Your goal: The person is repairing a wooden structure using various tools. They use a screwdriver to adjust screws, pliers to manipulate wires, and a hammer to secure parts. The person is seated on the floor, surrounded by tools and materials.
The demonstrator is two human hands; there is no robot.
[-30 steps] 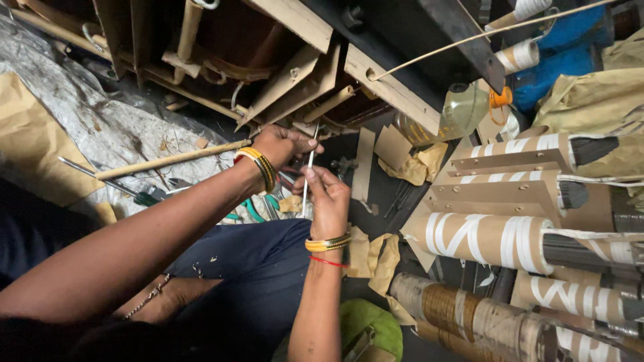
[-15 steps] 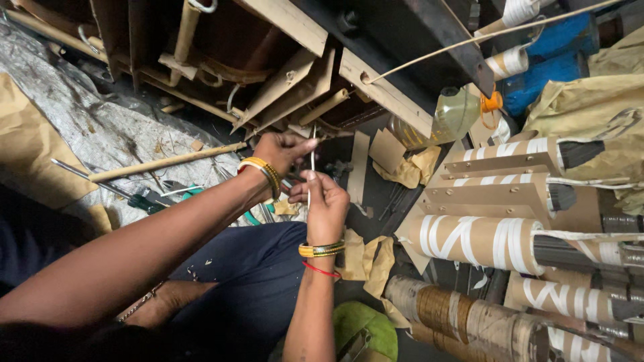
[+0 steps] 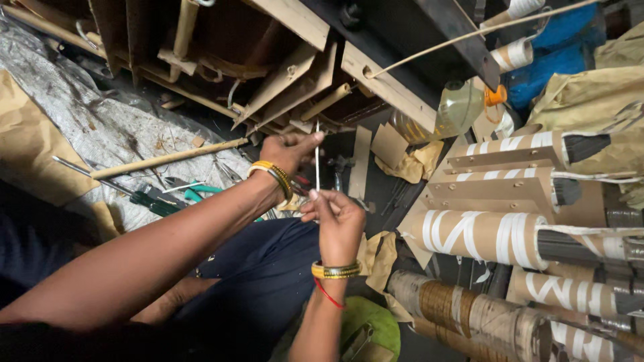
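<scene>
left hand (image 3: 290, 151) above right hand (image 3: 339, 221), both hands pinched, forearms extended.

The white strip (image 3: 317, 161) is too thin to tell its material, and its lower end hides behind the right hand (image 3: 337, 221). The cardboard tubes (image 3: 510, 234) run off the right edge.

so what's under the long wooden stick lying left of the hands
Under the long pale wooden stick lies a crumpled silver-grey sheet, with brown paper further left. Its right end is hidden behind the left hand, which pinches a thin white strip with the right hand.
</scene>
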